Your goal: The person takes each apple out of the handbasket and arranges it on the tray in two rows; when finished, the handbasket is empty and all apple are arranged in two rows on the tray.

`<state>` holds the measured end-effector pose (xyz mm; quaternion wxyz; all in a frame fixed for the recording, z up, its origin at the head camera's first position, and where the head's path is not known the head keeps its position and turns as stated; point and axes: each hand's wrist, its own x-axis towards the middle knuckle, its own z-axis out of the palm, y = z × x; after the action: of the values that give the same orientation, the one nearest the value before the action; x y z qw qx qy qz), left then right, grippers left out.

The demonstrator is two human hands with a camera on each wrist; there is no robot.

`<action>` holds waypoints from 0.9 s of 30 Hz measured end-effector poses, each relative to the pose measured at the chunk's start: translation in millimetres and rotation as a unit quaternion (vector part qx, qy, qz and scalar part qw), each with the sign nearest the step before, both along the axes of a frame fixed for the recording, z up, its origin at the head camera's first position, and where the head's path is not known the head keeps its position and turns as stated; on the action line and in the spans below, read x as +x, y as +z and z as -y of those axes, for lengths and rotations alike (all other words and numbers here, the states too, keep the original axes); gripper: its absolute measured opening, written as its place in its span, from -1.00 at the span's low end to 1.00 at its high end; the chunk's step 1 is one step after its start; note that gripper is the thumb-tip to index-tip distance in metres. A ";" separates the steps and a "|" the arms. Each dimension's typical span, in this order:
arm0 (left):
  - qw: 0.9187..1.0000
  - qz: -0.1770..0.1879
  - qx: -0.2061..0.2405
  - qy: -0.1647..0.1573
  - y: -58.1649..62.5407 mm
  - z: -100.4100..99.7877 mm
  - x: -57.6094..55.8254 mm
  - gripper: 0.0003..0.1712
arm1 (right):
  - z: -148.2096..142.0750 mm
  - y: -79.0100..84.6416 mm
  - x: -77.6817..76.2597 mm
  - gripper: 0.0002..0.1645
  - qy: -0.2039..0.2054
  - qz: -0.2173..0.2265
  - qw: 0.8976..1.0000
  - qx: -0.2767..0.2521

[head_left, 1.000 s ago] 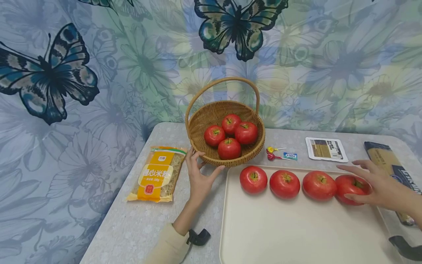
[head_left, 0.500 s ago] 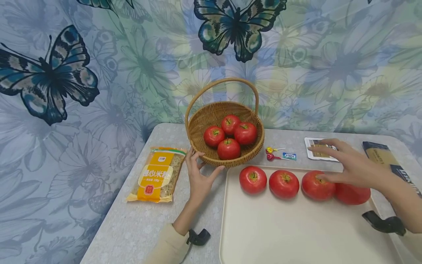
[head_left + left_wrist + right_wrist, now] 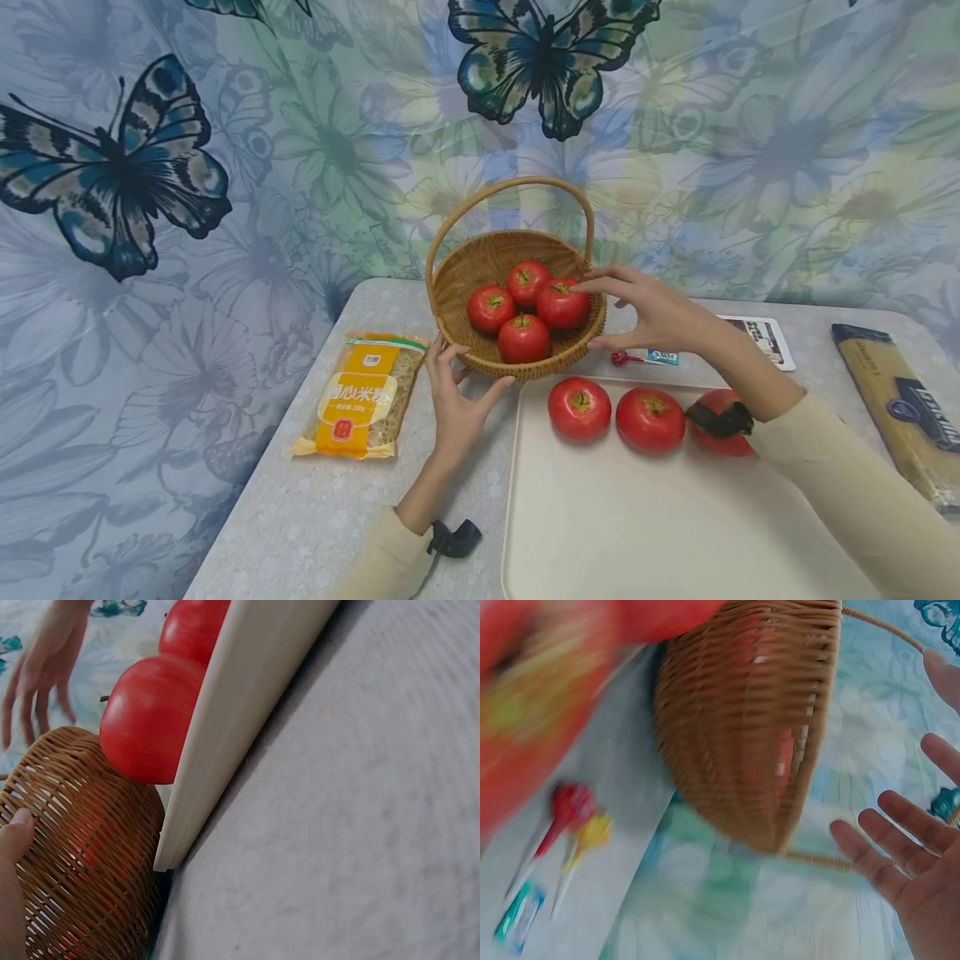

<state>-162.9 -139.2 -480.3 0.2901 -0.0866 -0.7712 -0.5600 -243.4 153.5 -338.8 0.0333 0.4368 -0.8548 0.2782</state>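
A wicker basket with an arched handle leans forward at the back of the table, with several red apples inside. My left hand holds it at its lower left, and in the left wrist view the thumb presses on the weave. Over the basket's right rim hovers my right hand, its fingers spread and nothing in its grasp. In the right wrist view that hand appears with a gap between fingers and basket. More apples sit in a row along the back of the cream tray.
Left of the basket lies an orange food packet. Lollipops and a small blue-green wrapped sweet lie to its right. Behind my right forearm is a white flat pack; a long brown packet lies farther right.
My right hand has moved left, from the rightmost apple on the tray to the basket's right rim. The left hand and the basket have stayed in place.
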 end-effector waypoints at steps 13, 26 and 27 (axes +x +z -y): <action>1.000 -0.004 -0.004 -0.002 0.6 -0.4 -1.8 -0.21 | 85.3 -23.4 -37.7 -0.17 0.060 0.120 0.988 0.070; 1.000 -0.002 -0.018 0.002 2.3 1.5 -0.1 -0.17 | 110.0 -39.7 -44.4 -0.26 0.069 0.148 0.974 0.155; 1.000 -0.003 -0.017 0.002 1.8 2.0 -0.1 -0.18 | 111.5 -40.2 -44.3 -0.27 0.070 0.148 0.973 0.160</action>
<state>-163.0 -141.2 -478.4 0.2918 -0.0916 -0.7799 -0.5461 -287.7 42.0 -379.0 -0.1839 0.4492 -0.8508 0.2013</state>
